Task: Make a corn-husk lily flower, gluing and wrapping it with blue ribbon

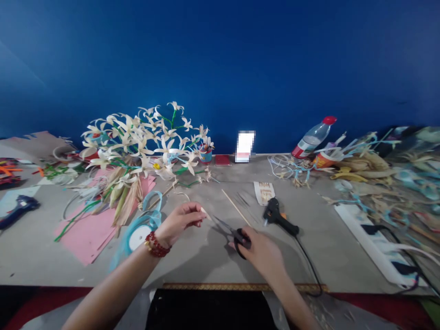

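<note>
My left hand (185, 219), with red beads at the wrist, is closed in a pinch on a small pale strip (206, 213), which looks like a cut piece of husk. My right hand (259, 247) grips black-handled scissors (240, 237) through their loops. Their blades point up and left, with the tips just right of the pale strip, seemingly apart from it. Behind the scissors a thin wooden stick (235, 207) lies on the grey table. To the right rests a black glue gun (281, 218).
White husk flowers (151, 133) on green stems crowd the back left. Pink paper (91, 229) and a blue ribbon roll (139, 236) lie left. On the right are a white power strip (364, 245), a tilted plastic bottle (313, 137) and dried husks (364, 165). A glue-gun cord (311, 263) crosses the table.
</note>
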`<action>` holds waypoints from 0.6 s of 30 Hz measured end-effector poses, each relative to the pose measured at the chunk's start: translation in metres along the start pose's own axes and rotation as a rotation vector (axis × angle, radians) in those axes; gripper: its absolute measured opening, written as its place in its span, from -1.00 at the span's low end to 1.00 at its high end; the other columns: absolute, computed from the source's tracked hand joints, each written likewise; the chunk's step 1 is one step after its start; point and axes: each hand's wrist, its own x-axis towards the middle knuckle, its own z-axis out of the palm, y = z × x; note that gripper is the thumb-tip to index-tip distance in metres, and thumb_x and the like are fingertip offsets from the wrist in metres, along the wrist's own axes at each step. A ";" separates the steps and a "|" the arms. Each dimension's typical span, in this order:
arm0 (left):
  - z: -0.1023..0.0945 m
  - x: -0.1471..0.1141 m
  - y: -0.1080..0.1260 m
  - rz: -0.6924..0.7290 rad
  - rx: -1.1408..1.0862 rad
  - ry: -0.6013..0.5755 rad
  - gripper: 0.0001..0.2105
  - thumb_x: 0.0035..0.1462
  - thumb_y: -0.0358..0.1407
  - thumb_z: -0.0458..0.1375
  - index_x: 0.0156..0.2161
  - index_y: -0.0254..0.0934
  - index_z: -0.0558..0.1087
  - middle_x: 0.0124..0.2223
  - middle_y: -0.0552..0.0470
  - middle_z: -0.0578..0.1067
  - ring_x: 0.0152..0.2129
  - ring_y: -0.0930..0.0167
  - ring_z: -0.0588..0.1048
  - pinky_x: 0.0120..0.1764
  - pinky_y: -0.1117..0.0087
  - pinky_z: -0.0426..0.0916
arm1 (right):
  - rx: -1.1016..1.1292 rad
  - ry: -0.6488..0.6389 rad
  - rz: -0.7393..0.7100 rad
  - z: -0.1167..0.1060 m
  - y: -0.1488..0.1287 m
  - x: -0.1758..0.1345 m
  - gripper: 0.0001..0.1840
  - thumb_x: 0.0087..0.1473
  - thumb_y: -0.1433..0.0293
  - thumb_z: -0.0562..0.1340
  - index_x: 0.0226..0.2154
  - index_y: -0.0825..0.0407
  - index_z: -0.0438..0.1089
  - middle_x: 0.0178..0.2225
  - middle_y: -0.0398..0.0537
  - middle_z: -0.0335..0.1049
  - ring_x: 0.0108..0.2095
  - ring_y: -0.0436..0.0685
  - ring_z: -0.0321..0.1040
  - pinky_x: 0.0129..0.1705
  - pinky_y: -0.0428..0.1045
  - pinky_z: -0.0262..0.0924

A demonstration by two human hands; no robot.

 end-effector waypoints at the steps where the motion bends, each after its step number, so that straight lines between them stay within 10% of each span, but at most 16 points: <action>1: 0.003 -0.003 -0.002 0.010 -0.015 0.008 -0.78 -0.06 -0.24 0.37 -0.40 -0.34 0.47 -0.48 0.13 0.42 -0.54 0.55 0.35 -0.36 0.50 0.26 | -0.052 0.002 -0.006 -0.002 -0.002 0.001 -0.72 0.06 0.14 0.31 -0.28 -0.04 0.34 -0.36 -0.06 0.53 -0.35 0.22 0.49 -0.44 -0.05 0.06; 12: 0.022 -0.025 -0.040 0.028 -0.289 0.134 -0.77 -0.08 -0.28 0.40 -0.41 -0.33 0.45 -0.46 0.13 0.43 -0.56 0.56 0.36 -0.39 0.50 0.25 | -0.271 -0.086 -0.060 -0.010 -0.015 0.009 -0.79 0.00 0.42 0.33 -0.27 0.00 0.33 -0.18 0.00 0.46 -0.34 0.20 0.51 -0.48 -0.05 0.01; 18: 0.032 -0.026 -0.051 -0.040 -0.420 0.106 -0.76 -0.10 -0.30 0.40 -0.44 -0.32 0.40 -0.51 0.13 0.42 -0.59 0.55 0.35 -0.42 0.48 0.26 | -0.020 -0.166 -0.264 -0.025 -0.011 0.009 -0.84 0.00 0.39 0.34 -0.30 -0.02 0.40 -0.22 -0.08 0.46 -0.28 0.15 0.47 -0.33 -0.06 0.16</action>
